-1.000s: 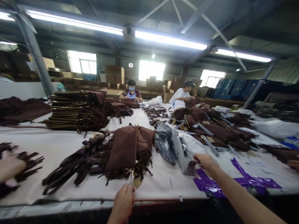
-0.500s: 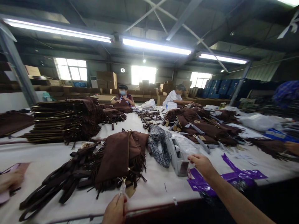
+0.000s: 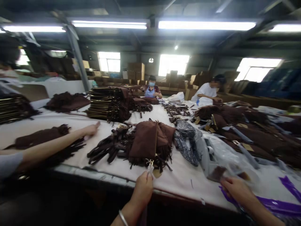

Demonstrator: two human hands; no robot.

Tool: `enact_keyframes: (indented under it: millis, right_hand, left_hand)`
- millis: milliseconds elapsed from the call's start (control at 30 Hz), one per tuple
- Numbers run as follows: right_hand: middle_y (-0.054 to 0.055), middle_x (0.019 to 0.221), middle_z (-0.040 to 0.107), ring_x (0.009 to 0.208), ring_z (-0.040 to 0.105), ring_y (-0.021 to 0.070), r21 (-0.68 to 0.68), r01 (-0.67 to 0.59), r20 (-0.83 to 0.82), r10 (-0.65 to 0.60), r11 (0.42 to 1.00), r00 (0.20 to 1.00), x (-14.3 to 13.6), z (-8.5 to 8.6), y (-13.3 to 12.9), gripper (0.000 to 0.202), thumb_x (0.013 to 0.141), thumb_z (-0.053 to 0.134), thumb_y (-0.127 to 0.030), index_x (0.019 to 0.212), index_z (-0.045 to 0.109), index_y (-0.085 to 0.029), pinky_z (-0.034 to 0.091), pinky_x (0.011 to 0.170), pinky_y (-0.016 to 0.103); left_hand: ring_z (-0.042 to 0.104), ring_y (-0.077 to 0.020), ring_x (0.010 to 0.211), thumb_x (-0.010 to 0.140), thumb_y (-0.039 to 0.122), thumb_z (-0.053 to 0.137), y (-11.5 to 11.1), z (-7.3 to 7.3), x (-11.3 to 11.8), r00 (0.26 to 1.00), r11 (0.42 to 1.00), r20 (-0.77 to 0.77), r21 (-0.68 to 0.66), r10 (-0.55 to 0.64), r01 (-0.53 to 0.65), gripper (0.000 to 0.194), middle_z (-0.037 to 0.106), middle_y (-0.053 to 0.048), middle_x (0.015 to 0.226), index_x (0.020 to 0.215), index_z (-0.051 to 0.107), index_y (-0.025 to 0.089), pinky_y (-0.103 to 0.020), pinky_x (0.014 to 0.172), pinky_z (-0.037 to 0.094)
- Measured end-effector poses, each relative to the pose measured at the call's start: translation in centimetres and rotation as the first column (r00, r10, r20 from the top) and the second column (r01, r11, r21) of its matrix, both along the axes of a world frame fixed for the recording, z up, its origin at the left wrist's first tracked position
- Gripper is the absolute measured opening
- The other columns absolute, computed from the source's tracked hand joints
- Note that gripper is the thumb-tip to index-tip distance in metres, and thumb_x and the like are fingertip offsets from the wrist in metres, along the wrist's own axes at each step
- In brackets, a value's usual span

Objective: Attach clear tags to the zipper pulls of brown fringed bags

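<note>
My left hand is closed on a clear plastic wrap around the metal clasp at the lower edge of a brown fringed bag. A tan tag hangs beside it. To the right, my right hand is closed near the base of a grey tape dispenser and the purple plastic; blur hides what its fingers hold. A grey speckled cloth lies between the bag and the dispenser. Dark straps are heaped left of the bag.
A co-worker's arm reaches over the table from the left, above another fringed bag. Stacked zippered bags stand behind the straps. More brown bags and clear plastic lie at the right. Two people are across the table.
The view has swung left, bringing the co-worker's outstretched arm further into sight. My left hand keeps its grip at the clasp. My right hand appears lower, beside the dispenser's base.
</note>
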State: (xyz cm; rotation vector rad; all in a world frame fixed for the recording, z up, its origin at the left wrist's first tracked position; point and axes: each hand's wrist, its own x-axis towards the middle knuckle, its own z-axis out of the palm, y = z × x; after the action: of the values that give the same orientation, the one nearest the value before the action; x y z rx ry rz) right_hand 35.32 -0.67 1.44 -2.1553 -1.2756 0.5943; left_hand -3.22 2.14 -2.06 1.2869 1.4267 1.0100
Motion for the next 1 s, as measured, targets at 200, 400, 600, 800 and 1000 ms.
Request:
enact_keyframes:
  millis: [200,400,600,800,1000]
  right_hand:
    - [0.004,0.058,0.066,0.049,0.057,0.0166,-0.037,-0.53,-0.275,0.501,0.847,0.821,-9.3,0.8,0.1,0.034,0.078,0.058,-0.05,0.061,0.065,-0.022,0.045,0.054,0.029]
    - [0.0,0.054,0.063,0.045,0.049,0.0105,0.032,-0.723,-0.398,0.672,0.69,0.624,-21.5,5.1,3.5,0.031,0.079,0.056,-0.041,0.06,0.063,-0.018,0.037,0.045,0.021]
    - [-0.003,0.044,0.058,0.035,0.041,0.0065,-0.077,-0.745,-0.391,0.667,0.663,0.634,-26.5,4.3,6.6,0.025,0.076,0.055,-0.027,0.054,0.059,-0.017,0.03,0.038,0.019]
    - [-0.004,0.04,0.056,0.032,0.041,0.007,-0.165,-0.681,-0.372,0.594,0.714,0.713,-27.6,2.0,7.6,0.019,0.074,0.054,-0.022,0.057,0.061,-0.017,0.027,0.034,0.018]
    - [-0.002,0.037,0.056,0.032,0.041,0.0076,-0.214,-0.639,-0.355,0.551,0.738,0.755,-27.6,1.6,8.0,0.017,0.068,0.057,-0.019,0.053,0.062,-0.017,0.028,0.034,0.018]
  left_hand:
    - [0.052,-0.021,0.067,0.091,0.026,0.042,-1.2,0.6,-0.7,0.943,0.976,-0.329,0.215,0.049,0.024,0.022,0.055,-0.006,0.069,0.073,0.055,0.022,-0.031,0.067,0.035]
    - [0.061,-0.024,0.076,0.096,0.032,0.034,-2.0,0.7,-1.2,0.85,0.975,-0.524,0.213,0.054,0.07,0.029,0.063,-0.011,0.081,0.095,0.061,0.021,-0.031,0.069,0.041]
    - [0.066,-0.0226,0.084,0.094,0.018,0.031,-2.2,1.8,-1.8,0.665,0.978,-0.747,0.132,-0.009,0.161,0.029,0.068,-0.007,0.092,0.108,0.057,0.022,-0.03,0.07,0.047]
    - [0.067,-0.0222,0.079,0.091,0.011,0.036,-2.1,0.7,-2.0,0.565,0.971,-0.824,0.162,0.034,0.178,0.03,0.067,-0.006,0.091,0.113,0.054,0.022,-0.029,0.065,0.049]
    - [0.066,-0.0235,0.077,0.09,0.009,0.036,-2.0,0.1,-2.1,0.548,0.963,-0.835,0.19,0.056,0.191,0.029,0.067,-0.006,0.086,0.106,0.057,0.02,-0.03,0.063,0.05]
